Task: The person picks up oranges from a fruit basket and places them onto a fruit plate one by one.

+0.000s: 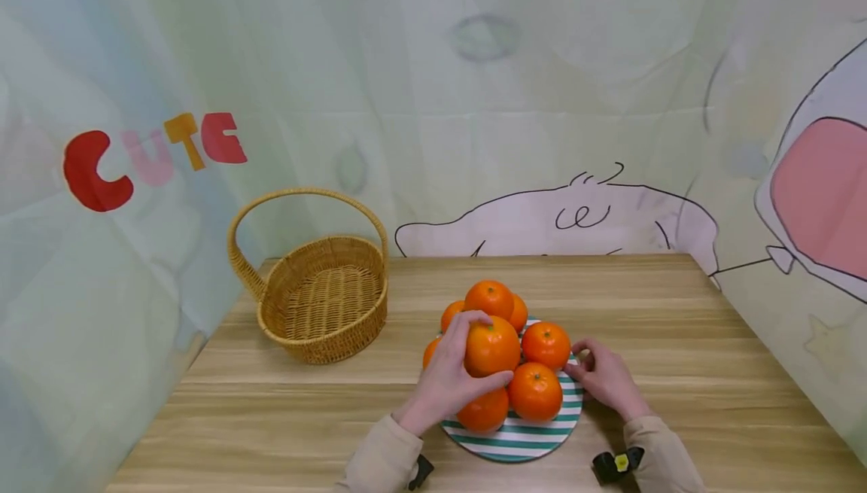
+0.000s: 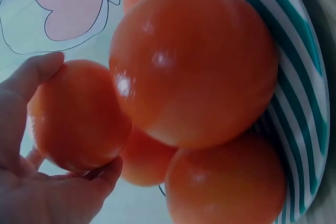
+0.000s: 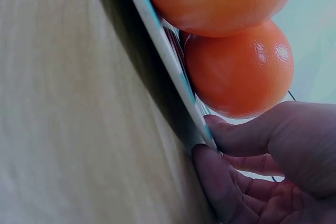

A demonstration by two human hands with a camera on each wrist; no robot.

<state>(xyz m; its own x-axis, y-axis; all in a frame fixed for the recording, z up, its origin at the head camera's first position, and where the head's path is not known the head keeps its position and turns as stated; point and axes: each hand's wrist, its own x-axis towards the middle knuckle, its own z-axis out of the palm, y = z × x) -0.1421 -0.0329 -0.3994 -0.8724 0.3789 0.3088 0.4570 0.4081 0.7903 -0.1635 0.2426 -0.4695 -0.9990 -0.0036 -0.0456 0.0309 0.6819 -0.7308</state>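
My left hand [image 1: 443,381] holds an orange [image 1: 493,348] above the others, fingers over its far side and thumb at its near side. In the left wrist view, this orange [image 2: 79,116] sits between thumb and fingers, beside a larger-looking orange [image 2: 194,64]. Several more oranges [image 1: 535,393] lie on a round plate [image 1: 511,449] with green and white stripes. At the plate's right edge, my right hand [image 1: 607,380] pinches the rim between thumb and fingertips. The right wrist view shows the plate rim [image 3: 176,69] there, with an orange [image 3: 239,69] just above the thumb.
A wicker basket [image 1: 345,344] with a tall arched handle stands on the wooden table [image 1: 284,418], left of the plate, with no fruit in it. Printed curtains [image 1: 542,101] enclose the table at the back and sides.
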